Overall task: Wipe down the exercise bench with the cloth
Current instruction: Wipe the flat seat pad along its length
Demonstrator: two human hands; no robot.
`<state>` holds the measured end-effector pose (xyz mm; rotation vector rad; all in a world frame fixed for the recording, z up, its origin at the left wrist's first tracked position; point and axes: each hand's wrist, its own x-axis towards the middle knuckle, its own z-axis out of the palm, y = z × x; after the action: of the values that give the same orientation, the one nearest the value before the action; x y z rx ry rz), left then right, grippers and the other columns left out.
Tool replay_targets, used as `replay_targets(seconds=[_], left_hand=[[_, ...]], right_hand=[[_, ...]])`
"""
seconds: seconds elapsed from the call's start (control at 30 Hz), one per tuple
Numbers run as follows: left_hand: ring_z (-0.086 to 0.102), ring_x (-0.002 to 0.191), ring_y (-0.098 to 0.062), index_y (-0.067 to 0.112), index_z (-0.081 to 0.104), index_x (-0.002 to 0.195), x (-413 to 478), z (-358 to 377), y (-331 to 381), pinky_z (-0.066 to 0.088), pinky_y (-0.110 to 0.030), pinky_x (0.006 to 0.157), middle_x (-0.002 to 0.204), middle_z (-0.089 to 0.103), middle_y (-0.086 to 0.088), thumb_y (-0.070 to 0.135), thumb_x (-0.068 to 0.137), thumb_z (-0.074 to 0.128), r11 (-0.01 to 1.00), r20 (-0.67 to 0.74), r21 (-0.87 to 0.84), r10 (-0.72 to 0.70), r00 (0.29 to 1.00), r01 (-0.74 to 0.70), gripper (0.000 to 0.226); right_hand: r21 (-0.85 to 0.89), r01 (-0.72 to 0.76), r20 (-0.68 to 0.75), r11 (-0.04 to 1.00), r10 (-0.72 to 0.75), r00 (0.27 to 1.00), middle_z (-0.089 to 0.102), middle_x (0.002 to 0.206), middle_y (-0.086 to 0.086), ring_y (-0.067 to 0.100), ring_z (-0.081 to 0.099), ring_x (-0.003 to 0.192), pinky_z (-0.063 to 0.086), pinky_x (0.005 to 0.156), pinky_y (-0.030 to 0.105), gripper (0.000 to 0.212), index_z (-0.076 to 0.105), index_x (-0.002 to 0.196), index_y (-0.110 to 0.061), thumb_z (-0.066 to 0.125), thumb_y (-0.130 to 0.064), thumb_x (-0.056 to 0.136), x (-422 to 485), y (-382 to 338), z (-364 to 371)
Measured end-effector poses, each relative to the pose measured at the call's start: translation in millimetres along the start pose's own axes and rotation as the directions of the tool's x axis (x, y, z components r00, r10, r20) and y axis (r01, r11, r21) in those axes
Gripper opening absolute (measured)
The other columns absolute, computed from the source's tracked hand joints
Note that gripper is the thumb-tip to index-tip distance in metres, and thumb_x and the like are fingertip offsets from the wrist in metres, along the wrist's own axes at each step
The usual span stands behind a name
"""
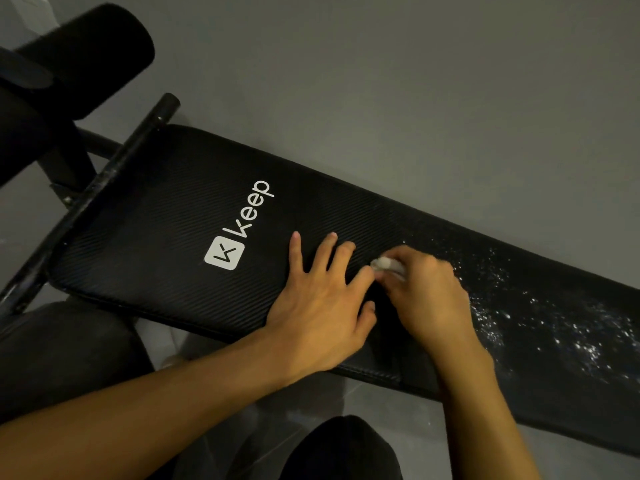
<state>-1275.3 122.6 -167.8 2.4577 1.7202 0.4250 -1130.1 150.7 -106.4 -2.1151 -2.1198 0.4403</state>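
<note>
- Across the middle of the exercise bench [173, 209], close to its near edge, I have both hands down on the ribbed black pad, almost touching each other.
- The left hand [322, 306] lies flat with its fingers straight and fanned apart, just right of the white Keep logo [239, 226]. I judge it is planted there to brace me and steady the pad while the other hand scrubs.
- The right hand [426, 296] is curled tight round a small white cloth [386, 265] bunched into a wad. Only a bit of it pokes out by the thumb; the rest is hidden under the fingers, and the hand's outline is blurred.
- That cloth sits against the pad about halfway across its width, just beside the tip of the left forefinger.
- Bunching it small probably puts the pressure onto one patch at a time.
- White specks [554, 327] litter the pad from just past the right hand toward the right end, while the logo end looks clean. So I reckon a good part of the wiping is not yet done.
- At the left end a foam roller [93, 57] and a crossbar [114, 168] stand well apart from my hands.
</note>
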Motion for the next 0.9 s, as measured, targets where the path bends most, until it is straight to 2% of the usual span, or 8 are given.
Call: replay_targets(seconds=[0.1, 0.17, 0.3, 0.47, 0.53, 0.6, 0.77, 0.9], left_hand=[[0.020, 0.150, -0.038, 0.027, 0.049, 0.133, 0, -1, 1, 0.010, -0.075, 0.115, 0.156, 0.034, -0.016, 0.050, 0.096, 0.037, 1.000, 0.008, 0.003, 0.001, 1.000, -0.001, 0.045], [0.020, 0.150, -0.038, 0.027, 0.050, 0.133, 0, -1, 2, 0.011, -0.075, 0.114, 0.155, 0.035, -0.016, 0.050, 0.096, 0.038, 1.000, 0.017, 0.004, -0.001, 1.000, 0.001, 0.045], [0.021, 0.150, -0.038, 0.027, 0.050, 0.133, 1, -2, 1, 0.010, -0.075, 0.114, 0.154, 0.036, -0.015, 0.051, 0.096, 0.039, 1.000, 0.018, 0.006, -0.009, 1.000, 0.009, 0.046], [0.019, 0.150, -0.037, 0.027, 0.050, 0.131, 0, -2, -2, 0.010, -0.074, 0.115, 0.155, 0.034, -0.015, 0.052, 0.096, 0.039, 1.000, 0.015, -0.004, 0.008, 1.000, -0.008, 0.044], [0.021, 0.150, -0.037, 0.027, 0.050, 0.130, 1, -1, -3, 0.012, -0.074, 0.114, 0.154, 0.035, -0.016, 0.051, 0.096, 0.038, 1.000, 0.013, -0.004, 0.015, 1.000, -0.015, 0.044], [0.023, 0.149, -0.038, 0.027, 0.050, 0.130, 1, -1, -2, 0.012, -0.075, 0.114, 0.153, 0.037, -0.017, 0.051, 0.095, 0.037, 1.000, 0.018, 0.008, 0.017, 1.000, -0.017, 0.045], [0.022, 0.150, -0.038, 0.027, 0.050, 0.132, 1, -3, -2, 0.013, -0.075, 0.114, 0.154, 0.036, -0.016, 0.052, 0.096, 0.035, 1.000, 0.030, 0.019, 0.020, 0.999, -0.021, 0.047], [0.023, 0.149, -0.038, 0.026, 0.051, 0.134, 0, -1, -2, 0.013, -0.074, 0.115, 0.154, 0.037, -0.016, 0.051, 0.096, 0.037, 1.000, 0.035, 0.020, 0.020, 0.999, -0.021, 0.048]], right_hand=[[-0.020, -0.038, -0.072, 0.999, 0.037, 0.997, 0.069, 0.111, 0.005, 0.031, 0.066, 0.103, 0.055, 0.086, 0.050, 0.024, 0.063, 0.117, -0.034, 0.066, -0.038, 0.094, 34, 1, -1], [0.026, -0.085, -0.129, 0.996, 0.088, 0.988, 0.069, 0.115, 0.010, 0.036, 0.065, 0.107, 0.054, 0.088, 0.050, 0.025, 0.064, 0.119, -0.030, 0.065, -0.035, 0.095, 69, -2, -2], [0.091, -0.079, -0.162, 0.993, 0.093, 0.982, 0.068, 0.120, 0.012, 0.037, 0.064, 0.109, 0.053, 0.086, 0.047, 0.026, 0.065, 0.121, -0.023, 0.062, -0.031, 0.097, 107, -11, 3], [0.086, -0.024, -0.042, 0.996, 0.028, 0.999, 0.070, 0.105, 0.002, 0.028, 0.067, 0.097, 0.056, 0.082, 0.053, 0.016, 0.061, 0.111, -0.038, 0.061, -0.040, 0.096, 46, -1, 4], [0.073, -0.032, -0.013, 0.997, 0.033, 0.999, 0.068, 0.097, -0.005, 0.023, 0.068, 0.087, 0.057, 0.076, 0.051, 0.013, 0.057, 0.108, -0.041, 0.058, -0.044, 0.096, 1, 8, 5], [0.093, -0.054, -0.005, 0.994, 0.055, 0.998, 0.067, 0.098, -0.011, 0.018, 0.066, 0.088, 0.057, 0.076, 0.048, 0.013, 0.058, 0.108, -0.041, 0.060, -0.044, 0.095, -37, 12, 9], [0.146, -0.082, -0.186, 0.986, 0.109, 0.977, 0.068, 0.104, -0.010, 0.017, 0.066, 0.093, 0.057, 0.078, 0.047, 0.015, 0.063, 0.111, -0.035, 0.059, -0.042, 0.097, -26, 14, 19], [0.141, -0.078, -0.192, 0.987, 0.105, 0.976, 0.067, 0.103, -0.009, 0.018, 0.066, 0.092, 0.057, 0.077, 0.046, 0.016, 0.062, 0.111, -0.034, 0.059, -0.041, 0.098, -34, 14, 23]])
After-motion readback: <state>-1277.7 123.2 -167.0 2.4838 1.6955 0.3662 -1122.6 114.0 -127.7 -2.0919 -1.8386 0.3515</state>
